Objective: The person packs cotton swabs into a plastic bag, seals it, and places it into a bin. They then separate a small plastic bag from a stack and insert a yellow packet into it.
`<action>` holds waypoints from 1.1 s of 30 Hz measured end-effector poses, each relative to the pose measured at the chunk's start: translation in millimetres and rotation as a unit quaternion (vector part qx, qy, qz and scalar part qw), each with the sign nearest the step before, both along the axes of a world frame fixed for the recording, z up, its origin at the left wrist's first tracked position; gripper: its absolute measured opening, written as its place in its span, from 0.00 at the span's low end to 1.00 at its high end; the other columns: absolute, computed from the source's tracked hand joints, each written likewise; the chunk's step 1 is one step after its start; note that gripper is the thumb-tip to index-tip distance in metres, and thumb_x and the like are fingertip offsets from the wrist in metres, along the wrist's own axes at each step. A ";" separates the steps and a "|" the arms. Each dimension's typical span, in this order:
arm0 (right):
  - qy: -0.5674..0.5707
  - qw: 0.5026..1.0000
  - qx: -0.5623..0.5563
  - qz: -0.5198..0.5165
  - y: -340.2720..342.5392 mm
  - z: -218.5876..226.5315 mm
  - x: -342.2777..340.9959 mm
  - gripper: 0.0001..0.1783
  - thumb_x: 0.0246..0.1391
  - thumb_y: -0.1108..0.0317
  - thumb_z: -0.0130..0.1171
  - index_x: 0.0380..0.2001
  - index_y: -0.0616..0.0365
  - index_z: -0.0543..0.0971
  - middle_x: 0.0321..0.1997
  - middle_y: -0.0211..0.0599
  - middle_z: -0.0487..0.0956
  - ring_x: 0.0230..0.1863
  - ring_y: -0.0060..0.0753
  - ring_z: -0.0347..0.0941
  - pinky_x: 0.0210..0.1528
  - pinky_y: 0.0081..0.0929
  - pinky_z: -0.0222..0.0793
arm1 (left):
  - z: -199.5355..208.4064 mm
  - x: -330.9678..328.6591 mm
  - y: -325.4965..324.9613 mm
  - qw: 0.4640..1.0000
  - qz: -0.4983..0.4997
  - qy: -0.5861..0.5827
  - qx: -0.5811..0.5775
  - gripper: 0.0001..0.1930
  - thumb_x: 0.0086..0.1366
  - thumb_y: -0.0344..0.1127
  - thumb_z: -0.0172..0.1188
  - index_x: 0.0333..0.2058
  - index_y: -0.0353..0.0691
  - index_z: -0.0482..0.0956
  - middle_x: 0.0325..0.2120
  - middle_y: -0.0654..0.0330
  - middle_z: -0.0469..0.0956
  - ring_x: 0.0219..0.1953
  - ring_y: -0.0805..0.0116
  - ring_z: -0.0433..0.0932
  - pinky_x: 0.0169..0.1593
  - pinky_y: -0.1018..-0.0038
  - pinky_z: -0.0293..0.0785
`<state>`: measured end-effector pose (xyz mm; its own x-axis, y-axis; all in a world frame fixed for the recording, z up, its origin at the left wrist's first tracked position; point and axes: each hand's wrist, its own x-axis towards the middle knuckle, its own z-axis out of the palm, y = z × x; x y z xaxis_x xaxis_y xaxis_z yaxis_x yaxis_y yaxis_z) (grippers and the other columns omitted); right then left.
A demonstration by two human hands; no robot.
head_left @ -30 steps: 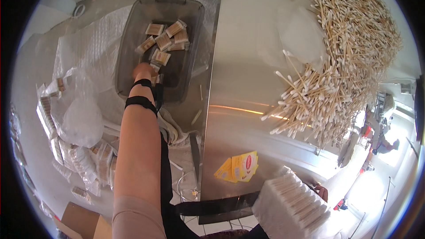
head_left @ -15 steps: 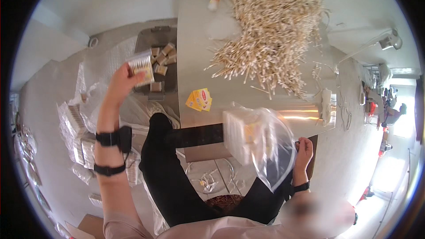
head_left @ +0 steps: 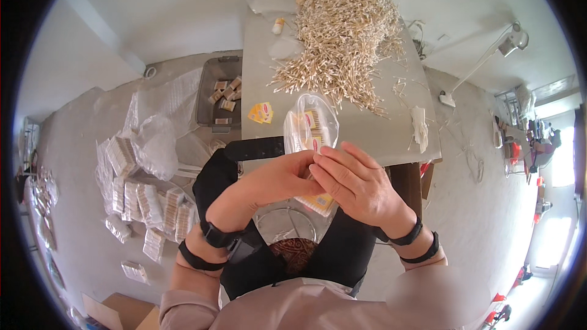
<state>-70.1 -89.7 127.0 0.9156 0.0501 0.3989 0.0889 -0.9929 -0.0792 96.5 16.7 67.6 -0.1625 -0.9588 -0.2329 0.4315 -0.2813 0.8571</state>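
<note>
Holding a likely light, slippery swab bag, left hand is half-curled; beside it, right hand is flatter, grip unclear; best grasp sides.

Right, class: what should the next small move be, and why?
Probably smooth the clear bag against the swab packs: the left hand and right hand meet over it, and it looks loose beyond the packs' far end.
</note>
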 end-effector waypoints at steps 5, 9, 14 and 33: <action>-0.030 0.997 0.058 -0.038 -19.9 -19.2 -32.5 0.19 0.45 0.75 0.59 0.44 0.59 0.77 0.45 0.36 0.78 0.50 0.36 0.75 0.53 0.36 0.70 | 20.0 7.5 4.6 0.995 0.040 -0.022 0.092 0.16 0.64 0.37 0.60 0.45 0.34 0.69 0.23 0.64 0.74 0.22 0.77 0.73 0.27 0.80 0.71; -0.114 0.823 0.527 -0.178 -24.3 -33.6 -23.7 0.17 0.54 0.76 0.57 0.48 0.62 0.73 0.43 0.36 0.78 0.47 0.28 0.74 0.46 0.30 0.72 | -5.9 4.8 -21.0 0.902 0.275 -0.326 0.063 0.17 0.62 0.43 0.61 0.36 0.34 0.68 0.19 0.58 0.75 0.17 0.72 0.74 0.22 0.77 0.68; -0.154 0.712 0.679 -0.090 -38.2 -57.5 51.7 0.20 0.59 0.72 0.55 0.53 0.63 0.65 0.40 0.35 0.76 0.42 0.25 0.72 0.41 0.26 0.71 | -67.2 -6.9 -54.2 0.824 0.376 -0.420 -0.058 0.11 0.64 0.35 0.56 0.37 0.34 0.66 0.18 0.61 0.71 0.15 0.76 0.71 0.16 0.79 0.65; 0.287 0.941 0.030 -0.179 -55.3 -74.7 64.5 0.10 0.53 0.69 0.52 0.37 0.63 0.70 0.34 0.46 0.78 0.31 0.54 0.76 0.30 0.44 0.71 | -46.1 -41.2 -52.4 0.780 0.545 -0.296 -0.085 0.07 0.61 0.28 0.58 0.37 0.35 0.71 0.17 0.58 0.72 0.18 0.72 0.69 0.24 0.75 0.66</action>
